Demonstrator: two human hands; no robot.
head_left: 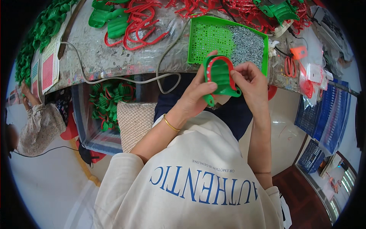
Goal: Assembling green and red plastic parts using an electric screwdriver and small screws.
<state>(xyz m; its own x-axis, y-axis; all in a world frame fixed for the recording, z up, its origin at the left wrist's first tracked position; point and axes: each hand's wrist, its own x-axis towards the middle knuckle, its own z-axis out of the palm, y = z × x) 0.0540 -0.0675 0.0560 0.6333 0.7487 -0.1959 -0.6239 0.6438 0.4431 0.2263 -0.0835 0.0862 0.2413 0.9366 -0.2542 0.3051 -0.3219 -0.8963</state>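
Observation:
My left hand (194,95) holds a green plastic jaw-shaped part (220,76) by its left side, thumb across the front. A red strip with white teeth (221,58) runs round the part's upper rim. On the right side, the thumb and bent fingers of my right hand (251,82) pinch the strip's edge. Both hands are in front of my lap, at the table's near edge. Just beyond them is a bright green tray (211,38) with many small silver screws (248,44) heaped in its right part.
Red toothed strips (143,24) and green parts (117,26) lie on the worn table, crossed by a grey cable (164,76). Red-handled scissors (290,68) lie right. A blue-edged crate (97,147) of green parts stands below left. Another person (42,124) sits far left.

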